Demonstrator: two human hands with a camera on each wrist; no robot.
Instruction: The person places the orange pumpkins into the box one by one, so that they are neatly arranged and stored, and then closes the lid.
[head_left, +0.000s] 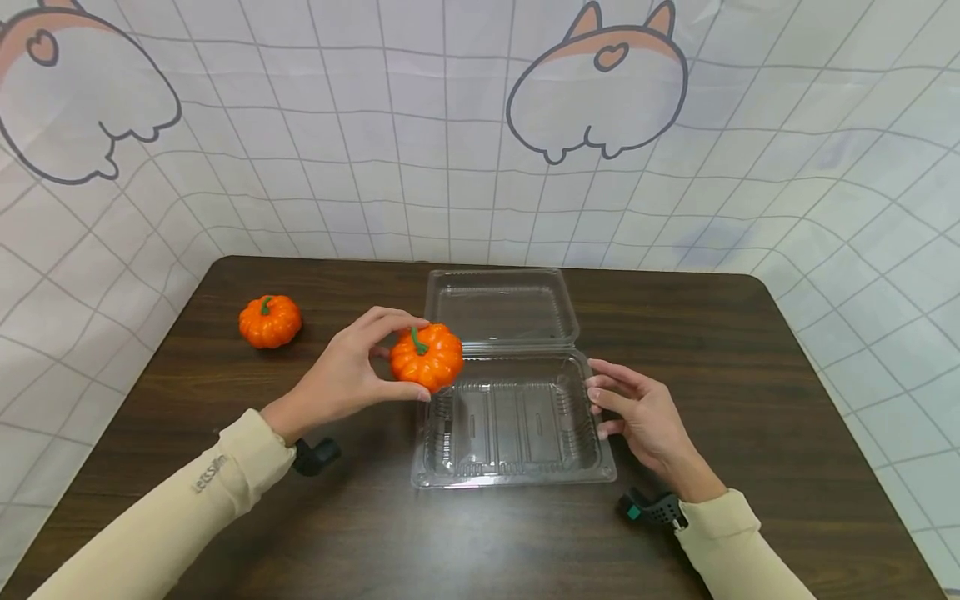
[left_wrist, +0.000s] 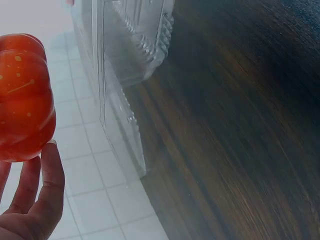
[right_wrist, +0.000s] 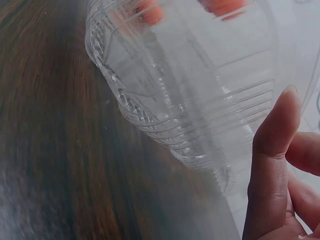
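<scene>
A small orange toy pumpkin (head_left: 442, 354) with a green stem is held by my left hand (head_left: 356, 367), thumb on the near side and fingers on the far side. It is above the left edge of a clear plastic clamshell container (head_left: 517, 417), whose lid (head_left: 502, 308) lies folded back. The left wrist view shows fingertips against the pumpkin (left_wrist: 25, 97). At the container's right rim, my right hand (head_left: 645, 417) pinches the edge between thumb and fingers. Through the clear wall (right_wrist: 190, 100) in the right wrist view, orange shapes show blurred.
A second orange toy pumpkin (head_left: 271, 322) sits at the back left of the dark wooden table (head_left: 690, 325). Behind and beside the table hangs a white grid-patterned sheet (head_left: 450, 183) with cartoon animals on it.
</scene>
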